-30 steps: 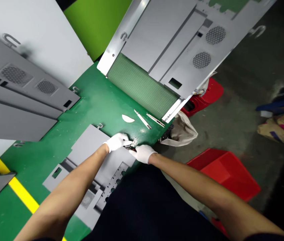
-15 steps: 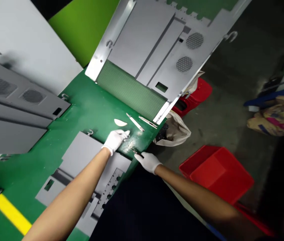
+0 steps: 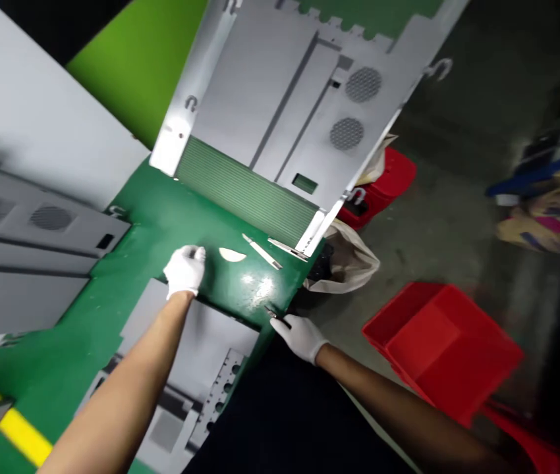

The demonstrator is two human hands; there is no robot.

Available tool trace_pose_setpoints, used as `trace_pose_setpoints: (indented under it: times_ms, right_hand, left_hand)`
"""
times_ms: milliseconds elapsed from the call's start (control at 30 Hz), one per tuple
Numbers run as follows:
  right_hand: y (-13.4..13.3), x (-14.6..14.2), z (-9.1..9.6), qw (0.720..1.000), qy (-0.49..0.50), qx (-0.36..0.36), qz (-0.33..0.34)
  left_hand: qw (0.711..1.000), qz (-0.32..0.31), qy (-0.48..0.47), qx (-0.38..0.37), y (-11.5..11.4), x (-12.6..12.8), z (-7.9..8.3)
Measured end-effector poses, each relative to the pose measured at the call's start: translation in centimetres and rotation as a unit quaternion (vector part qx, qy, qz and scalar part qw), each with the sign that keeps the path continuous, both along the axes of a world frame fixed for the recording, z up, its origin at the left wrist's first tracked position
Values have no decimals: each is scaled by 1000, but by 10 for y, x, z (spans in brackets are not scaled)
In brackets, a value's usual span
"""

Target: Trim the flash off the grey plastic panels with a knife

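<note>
Green tabletop (image 3: 159, 204) bears the grey panel (image 3: 211, 345) at seven o'clock, probably light and stiff, best gripped by its edges; the right hand (image 3: 300, 337), toward half-past five, pinches a dark tool (image 3: 271, 313); the left hand (image 3: 184, 270), past eight, is curled, contents unclear

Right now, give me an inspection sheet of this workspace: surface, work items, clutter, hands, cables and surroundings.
Surface: green worktop, glare near its edge.
Work items: nearest gray panel, lying flat on the worktop; small dark tool.
Clutter: pale half-moon piece, slim white tool.
Left hand: gloved, fingers curled; contents unclear.
Right hand: gloved, holding the small dark tool.
Cables: nothing seen.
Surroundings: ribbed green belt, red bin.
</note>
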State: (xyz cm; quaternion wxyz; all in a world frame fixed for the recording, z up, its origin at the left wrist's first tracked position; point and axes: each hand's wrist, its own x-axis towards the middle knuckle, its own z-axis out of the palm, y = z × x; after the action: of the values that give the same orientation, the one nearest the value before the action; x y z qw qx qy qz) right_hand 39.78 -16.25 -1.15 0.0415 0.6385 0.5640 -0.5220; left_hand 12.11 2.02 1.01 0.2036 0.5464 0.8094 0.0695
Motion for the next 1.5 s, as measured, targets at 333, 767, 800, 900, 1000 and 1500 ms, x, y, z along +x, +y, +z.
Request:
trace_pose_setpoints:
  times_ms: [333, 767, 800, 900, 1000, 1500]
  right_hand:
    - [129, -177, 9, 981, 41, 13, 190]
    - [142, -228, 11, 977, -28, 26, 209]
    - [142, -229, 11, 977, -31, 18, 209]
    - [144, -230, 11, 976, -30, 4, 217]
    - [144, -230, 11, 974, -36, 11, 223]
    - [143, -245, 5, 961, -42, 87, 260]
  left_hand:
    - [965, 54, -212, -144, -23, -147, -20]
    - [949, 32, -271, -157, -19, -154, -24]
    - [948, 33, -273, -159, -20, -155, -26]
    - [946, 33, -277, -163, -20, -158, -31]
    - [946, 34, -280, -161, -20, -159, -33]
    - [941, -93, -174, -275, 6, -141, -26]
